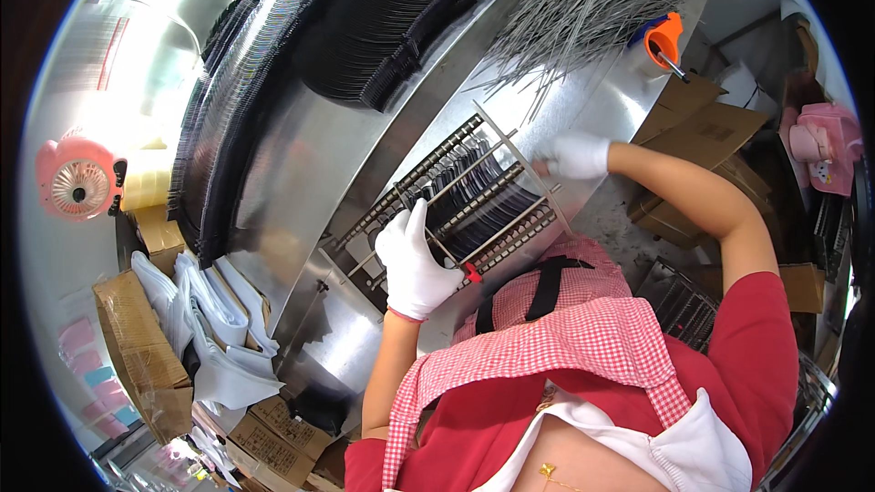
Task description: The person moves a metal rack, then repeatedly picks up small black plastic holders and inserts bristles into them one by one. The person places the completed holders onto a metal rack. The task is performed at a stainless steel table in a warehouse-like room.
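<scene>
A metal rack (497,189) with slotted bars lies tilted in front of me. Rows of thin black curved strips (483,219) sit between its bars. My left hand (415,264), in a white glove, rests over the rack's left part. Its thumb is spread toward a small red clip (472,273), while a finger reaches up to the black strips. My right hand (579,157), also gloved in white, is at the rack's right end. Motion blurs its fingers, so whether they hold anything is unclear.
Thin metal rods (583,14) lie in a loose heap on the metal table (301,137), near an orange tape dispenser (665,41). Long rows of black curved strips (365,27) fill the far side. A pink fan (77,178) and cardboard boxes (141,346) stand at left; more cardboard (702,132) lies right.
</scene>
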A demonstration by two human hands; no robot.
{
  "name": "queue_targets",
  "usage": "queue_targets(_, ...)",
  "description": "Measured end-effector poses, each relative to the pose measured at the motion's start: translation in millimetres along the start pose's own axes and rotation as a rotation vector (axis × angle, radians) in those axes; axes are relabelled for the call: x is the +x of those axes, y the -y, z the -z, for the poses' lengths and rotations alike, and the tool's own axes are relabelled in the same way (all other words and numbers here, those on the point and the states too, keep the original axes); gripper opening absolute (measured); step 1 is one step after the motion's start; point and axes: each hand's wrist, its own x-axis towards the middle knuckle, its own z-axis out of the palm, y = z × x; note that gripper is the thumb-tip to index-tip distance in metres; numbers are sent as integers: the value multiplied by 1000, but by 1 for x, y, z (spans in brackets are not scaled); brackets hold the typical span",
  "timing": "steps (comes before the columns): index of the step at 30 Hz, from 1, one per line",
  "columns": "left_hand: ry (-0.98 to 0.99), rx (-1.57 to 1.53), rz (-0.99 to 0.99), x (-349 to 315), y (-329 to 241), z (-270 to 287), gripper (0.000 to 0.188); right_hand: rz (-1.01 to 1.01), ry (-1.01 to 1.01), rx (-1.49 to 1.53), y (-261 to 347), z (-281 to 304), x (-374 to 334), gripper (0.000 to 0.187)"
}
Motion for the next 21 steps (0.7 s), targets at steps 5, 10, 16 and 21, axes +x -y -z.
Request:
queue_targets(5,26,-41,12,9,-7,3,97,-34,33,-167,-3,-35,-36,31)
queue_targets(10,0,-127,1,20,-22,21,98,18,-53,-206,-1,-18,-40,28)
queue_targets(16,-122,-296,77,10,-46,88,104,455,-398,-198,-44,135,-30,12)
queue_targets(21,-362,-387,-78,38,-69,116,112,-114,-1215,-517,-44,244,-83,25)
